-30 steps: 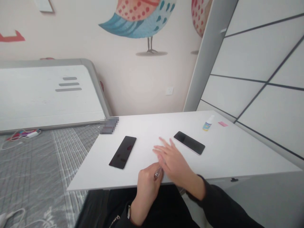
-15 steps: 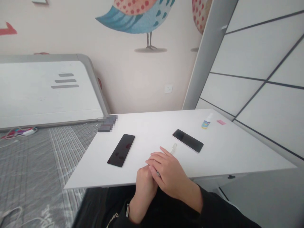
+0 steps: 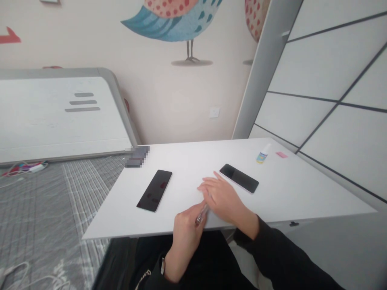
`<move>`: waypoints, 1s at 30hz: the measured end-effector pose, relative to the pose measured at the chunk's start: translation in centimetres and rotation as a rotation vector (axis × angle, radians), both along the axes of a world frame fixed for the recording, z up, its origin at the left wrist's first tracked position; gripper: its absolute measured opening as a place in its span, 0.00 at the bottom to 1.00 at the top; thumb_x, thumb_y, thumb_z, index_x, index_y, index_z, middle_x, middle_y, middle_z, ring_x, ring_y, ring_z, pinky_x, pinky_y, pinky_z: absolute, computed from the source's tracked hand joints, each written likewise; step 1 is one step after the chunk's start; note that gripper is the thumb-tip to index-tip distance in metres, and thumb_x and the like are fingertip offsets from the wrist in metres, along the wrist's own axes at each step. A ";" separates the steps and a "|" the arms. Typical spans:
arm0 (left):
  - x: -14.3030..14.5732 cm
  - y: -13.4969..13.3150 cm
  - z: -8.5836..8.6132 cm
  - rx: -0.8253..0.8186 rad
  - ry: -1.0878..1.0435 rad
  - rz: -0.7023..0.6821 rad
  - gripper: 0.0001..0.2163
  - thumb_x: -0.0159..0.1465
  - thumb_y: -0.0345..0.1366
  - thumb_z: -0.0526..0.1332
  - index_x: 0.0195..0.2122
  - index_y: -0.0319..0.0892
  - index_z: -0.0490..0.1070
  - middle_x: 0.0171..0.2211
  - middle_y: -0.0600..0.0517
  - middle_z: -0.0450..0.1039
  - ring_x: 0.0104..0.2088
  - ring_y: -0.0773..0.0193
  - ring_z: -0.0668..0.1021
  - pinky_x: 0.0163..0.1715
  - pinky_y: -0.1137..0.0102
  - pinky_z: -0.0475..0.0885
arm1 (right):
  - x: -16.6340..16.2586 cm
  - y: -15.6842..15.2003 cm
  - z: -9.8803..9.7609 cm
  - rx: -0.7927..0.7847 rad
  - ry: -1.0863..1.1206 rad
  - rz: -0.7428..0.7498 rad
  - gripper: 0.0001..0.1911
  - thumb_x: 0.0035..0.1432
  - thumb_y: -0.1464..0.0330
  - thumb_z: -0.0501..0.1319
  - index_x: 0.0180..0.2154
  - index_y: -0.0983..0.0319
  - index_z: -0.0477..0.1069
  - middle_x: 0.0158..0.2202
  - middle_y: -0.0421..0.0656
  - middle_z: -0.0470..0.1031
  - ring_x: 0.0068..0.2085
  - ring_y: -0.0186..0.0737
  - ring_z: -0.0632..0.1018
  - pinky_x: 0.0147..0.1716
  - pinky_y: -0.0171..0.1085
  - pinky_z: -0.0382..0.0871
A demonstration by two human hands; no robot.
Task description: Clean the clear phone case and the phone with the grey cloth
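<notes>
My left hand (image 3: pixel 185 229) is closed around a small clear pen-like tube (image 3: pixel 202 215) at the front edge of the white table (image 3: pixel 302 193). My right hand (image 3: pixel 222 197) lies just beyond it, fingers stretched forward and slightly curled, its palm over the tube's far end. A black phone (image 3: pixel 154 190) lies face up to the left of my hands. A second black phone (image 3: pixel 239 178) lies right of them, just past my right fingertips.
A small spray bottle (image 3: pixel 263 154) and a pink slip (image 3: pixel 281 154) sit at the table's far right, by the white panelled cabinet (image 3: pixel 332 100). A blurred dark object (image 3: pixel 137 156) rests on the far left corner. Left of the table lie a bed (image 3: pixel 45 193) and cables (image 3: pixel 26 166).
Half a second ago my right hand was folded over my left hand and the tube. It has since slid forward and opened out, uncovering the tube's near end.
</notes>
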State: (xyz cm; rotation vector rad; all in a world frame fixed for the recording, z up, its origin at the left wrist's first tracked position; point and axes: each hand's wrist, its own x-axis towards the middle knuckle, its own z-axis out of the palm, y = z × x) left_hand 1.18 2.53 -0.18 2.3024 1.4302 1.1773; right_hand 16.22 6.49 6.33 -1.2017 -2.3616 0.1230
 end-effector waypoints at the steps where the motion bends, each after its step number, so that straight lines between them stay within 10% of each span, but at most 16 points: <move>1: 0.0 0.0 0.1 0.002 -0.007 -0.007 0.15 0.67 0.27 0.54 0.47 0.43 0.79 0.32 0.50 0.83 0.29 0.64 0.81 0.31 0.75 0.73 | 0.2 0.4 0.1 0.004 -0.004 -0.055 0.20 0.70 0.74 0.48 0.38 0.62 0.80 0.42 0.48 0.84 0.55 0.50 0.79 0.68 0.58 0.55; 7: -0.1 0.1 -0.2 -0.018 0.010 0.031 0.10 0.61 0.26 0.56 0.25 0.42 0.75 0.20 0.51 0.75 0.19 0.63 0.75 0.21 0.73 0.67 | -1.0 -1.0 0.2 -0.014 -0.018 0.113 0.14 0.69 0.69 0.54 0.38 0.58 0.79 0.41 0.42 0.84 0.46 0.42 0.81 0.57 0.43 0.69; 13: 0.1 -0.1 0.4 -0.017 -0.015 -0.010 0.16 0.66 0.27 0.53 0.46 0.44 0.79 0.33 0.51 0.83 0.29 0.65 0.81 0.31 0.75 0.72 | -0.1 0.4 0.1 -0.010 0.005 -0.059 0.20 0.69 0.74 0.48 0.38 0.63 0.79 0.41 0.49 0.84 0.53 0.51 0.80 0.66 0.58 0.58; 18: -0.1 0.1 -0.4 -0.014 0.004 0.039 0.11 0.59 0.25 0.56 0.24 0.41 0.75 0.20 0.50 0.76 0.19 0.63 0.75 0.20 0.73 0.65 | -1.0 -1.3 0.0 -0.011 0.023 0.157 0.17 0.69 0.72 0.51 0.43 0.60 0.79 0.44 0.43 0.84 0.54 0.44 0.79 0.68 0.51 0.57; 24: 0.1 0.1 0.2 -0.006 -0.031 0.006 0.17 0.67 0.27 0.54 0.51 0.44 0.78 0.38 0.49 0.85 0.34 0.62 0.84 0.35 0.73 0.75 | 0.5 1.1 -0.2 0.010 0.042 -0.107 0.22 0.69 0.73 0.46 0.41 0.63 0.80 0.43 0.50 0.84 0.57 0.56 0.78 0.66 0.66 0.54; 30: -0.1 0.2 -0.1 -0.026 0.009 0.051 0.12 0.61 0.25 0.56 0.26 0.41 0.76 0.22 0.49 0.79 0.20 0.63 0.77 0.21 0.74 0.68 | -0.9 -1.3 -0.5 -0.002 0.085 0.139 0.19 0.69 0.72 0.50 0.48 0.60 0.79 0.47 0.43 0.84 0.59 0.44 0.77 0.70 0.51 0.55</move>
